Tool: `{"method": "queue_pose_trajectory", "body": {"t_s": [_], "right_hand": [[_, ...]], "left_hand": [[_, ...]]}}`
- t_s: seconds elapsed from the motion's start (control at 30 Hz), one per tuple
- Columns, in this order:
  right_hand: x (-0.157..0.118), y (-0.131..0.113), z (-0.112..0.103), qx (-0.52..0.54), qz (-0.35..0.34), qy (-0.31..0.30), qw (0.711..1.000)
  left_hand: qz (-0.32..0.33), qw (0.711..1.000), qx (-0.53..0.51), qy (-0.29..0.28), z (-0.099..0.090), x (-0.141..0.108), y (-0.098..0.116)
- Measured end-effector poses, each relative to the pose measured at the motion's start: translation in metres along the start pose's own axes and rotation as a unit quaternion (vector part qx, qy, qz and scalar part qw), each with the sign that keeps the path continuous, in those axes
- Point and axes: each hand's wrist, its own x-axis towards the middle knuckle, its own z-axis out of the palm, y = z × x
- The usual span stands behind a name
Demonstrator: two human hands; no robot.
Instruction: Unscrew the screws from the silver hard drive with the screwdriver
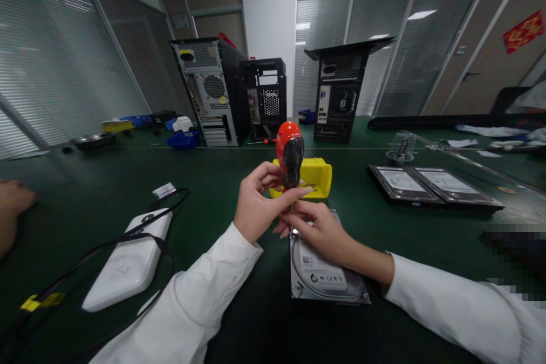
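A screwdriver (292, 153) with a red and black handle stands nearly upright over a silver hard drive (322, 276). My left hand (258, 202) is closed around the lower end of that handle. Lower down, my right hand (322, 233) pinches the shaft near its tip, resting over the drive's label. The fingers hide the tip, so whether a screw sits under it I cannot tell. Just behind my hands is a yellow plastic bin (319, 176).
Two more hard drives (403, 185) lie at the right, near a clear plastic cup (401, 148). At left are a white power bank (128, 267) and a black strap (100, 245). Computer cases (215, 91) stand at the back. Another person's hand (15, 199) is at far left.
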Motion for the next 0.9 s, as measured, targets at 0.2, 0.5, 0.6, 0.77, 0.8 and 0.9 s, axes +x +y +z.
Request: {"method": "queue_pose_trajectory", "body": {"t_s": [0.2, 0.5, 0.6, 0.77, 0.8, 0.9], "right_hand": [[0.0004, -0.0001, -0.0004, -0.006, -0.001, -0.002, 1.0], [0.0012, 0.0042, -0.0003, -0.012, -0.009, -0.005, 1.0], [0.0018, 0.0038, 0.0001, -0.011, -0.014, -0.009, 1.0], [-0.001, 0.0012, -0.0028, 0.013, -0.047, 0.027, 0.998], [-0.0017, 0.002, -0.0041, 0.02, -0.059, 0.049, 0.997], [-0.0014, 0.0071, -0.0096, 0.043, -0.084, 0.13, 0.987]], "left_hand": [[-0.033, 0.999, -0.017, -0.013, 0.0017, 0.0011, 0.0024], [-0.004, 0.999, 0.011, -0.033, 0.0011, 0.0022, -0.0005], [0.007, 0.999, 0.036, -0.025, 0.0009, 0.0021, -0.0021], [-0.002, 1.0, 0.022, -0.022, -0.002, 0.003, -0.005], [0.0, 1.0, 0.017, -0.023, -0.0029, 0.0035, -0.0055], [0.007, 1.0, 0.009, -0.023, -0.0048, 0.005, -0.0046]]}}
